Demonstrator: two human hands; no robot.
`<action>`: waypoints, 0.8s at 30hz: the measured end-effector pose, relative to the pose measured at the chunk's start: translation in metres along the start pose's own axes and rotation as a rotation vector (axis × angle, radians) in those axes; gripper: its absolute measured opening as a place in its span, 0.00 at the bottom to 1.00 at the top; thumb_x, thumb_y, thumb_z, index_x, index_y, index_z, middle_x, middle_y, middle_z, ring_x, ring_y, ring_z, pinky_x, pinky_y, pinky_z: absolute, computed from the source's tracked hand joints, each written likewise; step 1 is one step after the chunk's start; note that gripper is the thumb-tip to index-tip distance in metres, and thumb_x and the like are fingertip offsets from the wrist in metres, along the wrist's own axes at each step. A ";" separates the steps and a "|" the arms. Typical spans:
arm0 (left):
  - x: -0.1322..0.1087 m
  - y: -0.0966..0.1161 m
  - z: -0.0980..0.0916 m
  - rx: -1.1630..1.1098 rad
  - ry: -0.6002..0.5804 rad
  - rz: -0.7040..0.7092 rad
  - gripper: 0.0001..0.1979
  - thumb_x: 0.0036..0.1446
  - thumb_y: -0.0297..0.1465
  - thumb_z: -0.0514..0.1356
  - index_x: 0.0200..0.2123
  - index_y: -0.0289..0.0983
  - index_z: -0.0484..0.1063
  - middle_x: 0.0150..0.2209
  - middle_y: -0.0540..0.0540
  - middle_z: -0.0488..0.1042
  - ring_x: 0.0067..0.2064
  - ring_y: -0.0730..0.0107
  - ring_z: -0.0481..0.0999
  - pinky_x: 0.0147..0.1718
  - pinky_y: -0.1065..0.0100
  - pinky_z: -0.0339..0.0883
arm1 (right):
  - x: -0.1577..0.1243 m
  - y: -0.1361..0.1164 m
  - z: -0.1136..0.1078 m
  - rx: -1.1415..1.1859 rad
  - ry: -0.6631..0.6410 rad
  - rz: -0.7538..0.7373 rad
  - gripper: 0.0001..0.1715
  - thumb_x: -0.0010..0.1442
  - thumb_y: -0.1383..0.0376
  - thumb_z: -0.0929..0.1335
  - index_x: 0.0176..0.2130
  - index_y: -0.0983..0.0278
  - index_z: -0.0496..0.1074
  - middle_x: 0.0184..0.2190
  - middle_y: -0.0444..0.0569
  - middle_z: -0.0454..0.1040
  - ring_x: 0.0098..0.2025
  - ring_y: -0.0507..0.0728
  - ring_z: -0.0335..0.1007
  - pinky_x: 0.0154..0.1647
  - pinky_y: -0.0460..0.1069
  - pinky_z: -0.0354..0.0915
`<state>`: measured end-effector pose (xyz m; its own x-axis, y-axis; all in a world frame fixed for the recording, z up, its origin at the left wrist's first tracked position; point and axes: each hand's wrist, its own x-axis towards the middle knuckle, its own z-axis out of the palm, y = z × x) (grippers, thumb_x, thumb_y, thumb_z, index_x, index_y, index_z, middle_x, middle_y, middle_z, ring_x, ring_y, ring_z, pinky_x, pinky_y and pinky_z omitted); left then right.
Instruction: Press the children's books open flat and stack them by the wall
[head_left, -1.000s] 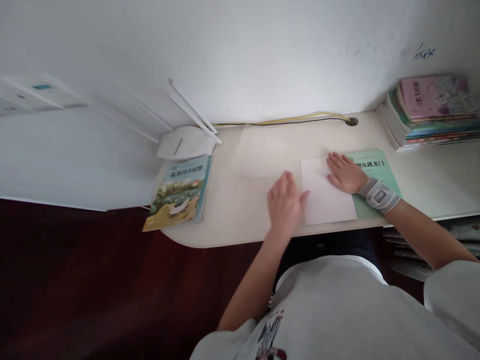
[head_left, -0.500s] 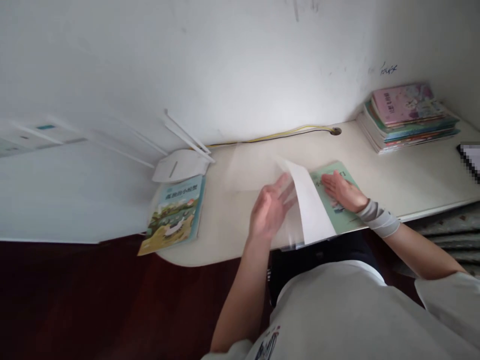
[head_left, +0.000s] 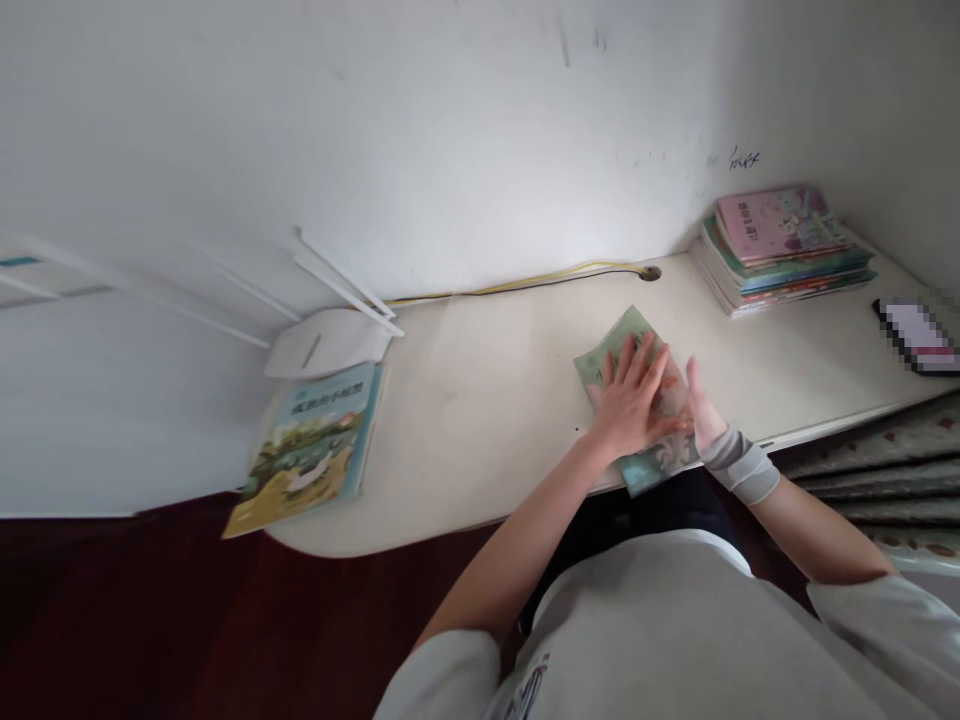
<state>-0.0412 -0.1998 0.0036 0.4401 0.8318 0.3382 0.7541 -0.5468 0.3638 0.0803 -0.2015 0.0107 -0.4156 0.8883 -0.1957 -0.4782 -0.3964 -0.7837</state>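
Note:
A green picture book (head_left: 660, 462) lies closed and slanted at the table's front edge, its lower corner past the edge. My left hand (head_left: 631, 400) rests on its cover with the fingers spread, hiding much of the picture. At the book's right side is my right hand (head_left: 705, 405), upright on its edge with the thumb raised; its other fingers are mostly hidden. A grey band wraps the right wrist.
On the white table (head_left: 450, 430), a blue and yellow book (head_left: 315, 440) lies at the left by a white router (head_left: 330, 342). A stack of books (head_left: 784, 245) and a phone (head_left: 916, 335) are at the right. Cables run along the wall to a hole.
The white sheet or page that stood raised by my left hand is down, and the book now shows a closed cover. My left hand has moved right onto it; the view has shifted slightly.

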 end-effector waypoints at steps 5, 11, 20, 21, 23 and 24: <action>-0.005 -0.003 0.002 0.098 -0.145 -0.168 0.46 0.52 0.58 0.49 0.66 0.40 0.40 0.68 0.38 0.38 0.67 0.40 0.36 0.59 0.38 0.38 | 0.004 -0.009 -0.019 0.043 -0.037 0.175 0.39 0.61 0.41 0.50 0.59 0.59 0.59 0.56 0.51 0.67 0.59 0.59 0.60 0.62 0.60 0.52; 0.001 0.000 -0.004 0.145 -0.249 -0.181 0.43 0.52 0.57 0.51 0.65 0.42 0.47 0.67 0.39 0.43 0.66 0.38 0.38 0.58 0.35 0.38 | -0.039 -0.046 -0.028 -0.646 0.474 -0.414 0.39 0.60 0.42 0.45 0.63 0.56 0.49 0.63 0.53 0.54 0.64 0.62 0.50 0.59 0.64 0.55; 0.012 -0.022 -0.016 0.063 -0.197 -0.271 0.42 0.55 0.57 0.44 0.66 0.39 0.40 0.68 0.39 0.38 0.67 0.45 0.33 0.60 0.40 0.34 | -0.093 -0.022 -0.032 -1.926 0.353 -0.614 0.17 0.61 0.60 0.61 0.47 0.53 0.72 0.58 0.49 0.63 0.65 0.68 0.47 0.61 0.71 0.43; 0.009 -0.028 -0.015 0.058 -0.217 -0.315 0.42 0.57 0.56 0.42 0.66 0.38 0.39 0.68 0.38 0.38 0.67 0.46 0.35 0.60 0.40 0.35 | -0.093 -0.018 -0.039 -1.921 0.405 -0.628 0.16 0.61 0.60 0.61 0.47 0.55 0.72 0.58 0.51 0.63 0.64 0.67 0.48 0.61 0.70 0.47; 0.000 -0.037 -0.012 0.063 -0.275 -0.378 0.40 0.58 0.55 0.40 0.66 0.36 0.41 0.67 0.36 0.41 0.67 0.47 0.38 0.60 0.41 0.36 | -0.093 -0.011 -0.050 -1.897 0.479 -0.640 0.16 0.61 0.59 0.62 0.46 0.57 0.73 0.60 0.53 0.59 0.64 0.68 0.48 0.58 0.68 0.54; -0.005 -0.040 -0.010 0.072 -0.295 -0.393 0.40 0.58 0.54 0.40 0.66 0.36 0.42 0.67 0.36 0.42 0.67 0.47 0.39 0.60 0.41 0.36 | -0.093 -0.008 -0.053 -1.889 0.500 -0.642 0.16 0.61 0.59 0.62 0.45 0.58 0.73 0.62 0.53 0.56 0.65 0.68 0.46 0.57 0.67 0.55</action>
<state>-0.0780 -0.1831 -0.0039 0.2274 0.9708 -0.0764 0.9178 -0.1874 0.3501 0.1640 -0.2690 0.0042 -0.1908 0.8756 0.4438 0.9178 0.3195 -0.2356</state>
